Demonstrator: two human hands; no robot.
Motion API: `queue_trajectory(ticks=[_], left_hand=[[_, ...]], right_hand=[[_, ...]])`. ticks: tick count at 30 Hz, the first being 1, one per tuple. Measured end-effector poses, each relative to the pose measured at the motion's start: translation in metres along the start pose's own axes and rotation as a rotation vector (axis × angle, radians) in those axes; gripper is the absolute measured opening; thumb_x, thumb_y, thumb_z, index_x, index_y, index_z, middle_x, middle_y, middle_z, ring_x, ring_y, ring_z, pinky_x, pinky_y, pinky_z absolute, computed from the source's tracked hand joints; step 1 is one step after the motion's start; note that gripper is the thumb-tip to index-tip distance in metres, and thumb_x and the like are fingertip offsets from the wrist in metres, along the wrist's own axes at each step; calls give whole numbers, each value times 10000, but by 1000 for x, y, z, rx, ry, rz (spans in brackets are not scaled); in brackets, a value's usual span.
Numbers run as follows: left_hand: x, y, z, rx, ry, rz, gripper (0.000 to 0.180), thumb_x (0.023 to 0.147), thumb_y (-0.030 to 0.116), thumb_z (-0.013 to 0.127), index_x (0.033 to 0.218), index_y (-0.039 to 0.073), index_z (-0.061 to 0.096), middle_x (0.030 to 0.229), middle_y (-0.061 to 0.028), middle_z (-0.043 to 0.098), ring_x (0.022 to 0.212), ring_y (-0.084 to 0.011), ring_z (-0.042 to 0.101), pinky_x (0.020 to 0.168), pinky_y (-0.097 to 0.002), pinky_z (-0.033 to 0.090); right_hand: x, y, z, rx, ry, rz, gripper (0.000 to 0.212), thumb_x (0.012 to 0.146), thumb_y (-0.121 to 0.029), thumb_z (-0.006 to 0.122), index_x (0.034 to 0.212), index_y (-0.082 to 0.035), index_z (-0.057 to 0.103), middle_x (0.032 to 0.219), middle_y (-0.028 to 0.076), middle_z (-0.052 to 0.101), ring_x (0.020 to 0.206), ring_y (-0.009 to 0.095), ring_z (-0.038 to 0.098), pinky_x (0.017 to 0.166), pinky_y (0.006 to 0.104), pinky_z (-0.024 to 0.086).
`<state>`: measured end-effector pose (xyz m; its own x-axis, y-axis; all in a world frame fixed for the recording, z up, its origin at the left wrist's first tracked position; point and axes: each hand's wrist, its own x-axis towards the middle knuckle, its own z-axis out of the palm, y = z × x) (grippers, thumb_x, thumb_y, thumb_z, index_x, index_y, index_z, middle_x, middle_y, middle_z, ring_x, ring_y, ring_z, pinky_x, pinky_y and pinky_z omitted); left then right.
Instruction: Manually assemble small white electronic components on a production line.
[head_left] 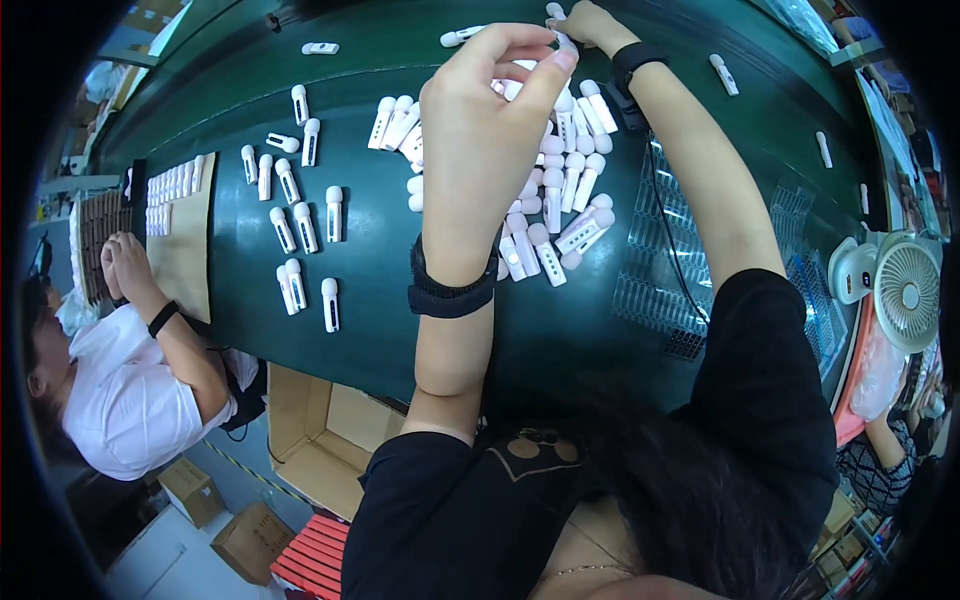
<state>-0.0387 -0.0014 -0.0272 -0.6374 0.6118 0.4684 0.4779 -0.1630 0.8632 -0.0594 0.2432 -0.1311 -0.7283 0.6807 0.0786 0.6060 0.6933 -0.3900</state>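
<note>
My left hand (490, 130) is raised over a pile of small white round-headed devices (575, 180), its thumb and fingers pinched together. A white piece shows at those fingertips, mostly hidden by them. Just beyond, at the far side of the table, my right hand (592, 25) has its fingers closed beside a white round-headed device (555, 11), which it seems to grip. Many devices in the pile lie with a row of small dark dots facing up. My left hand and wrist cover part of the pile.
Similar devices with dark panels (334, 214) lie spread on the green table (380, 300) to the left; a few lie far right. Clear ridged trays (655, 250) and a dark cable (665, 200) are at right, near a white fan (908, 290). A co-worker (150, 380) sits left, by an open carton (330, 425).
</note>
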Motion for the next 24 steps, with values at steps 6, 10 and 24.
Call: queue_trajectory(ticks=[6, 10, 24], left_hand=[[0, 8, -4, -131, -28, -34, 146, 767, 59, 570, 872, -41, 586, 775, -86, 607, 712, -104, 576, 663, -191, 449], [-1, 6, 0, -215, 8, -19, 127, 731, 83, 598, 808, -17, 604, 677, -62, 604, 594, -81, 541, 539, -186, 410], [3, 10, -19, -211, 58, -64, 124, 755, 83, 577, 818, -22, 594, 694, -59, 599, 612, -74, 538, 553, -176, 403]], right_hand=[[8, 11, 16, -89, -45, -35, 307, 744, -241, 541, 816, 58, 533, 778, 229, 583, 740, 345, 576, 654, 397, 457], [9, -1, 25, 15, 37, -21, 241, 753, -196, 515, 773, 43, 544, 777, 243, 578, 733, 337, 580, 643, 398, 459], [-17, -23, -32, 90, 386, -406, 84, 720, -71, 516, 709, 4, 553, 658, 202, 564, 654, 315, 573, 583, 380, 451]])
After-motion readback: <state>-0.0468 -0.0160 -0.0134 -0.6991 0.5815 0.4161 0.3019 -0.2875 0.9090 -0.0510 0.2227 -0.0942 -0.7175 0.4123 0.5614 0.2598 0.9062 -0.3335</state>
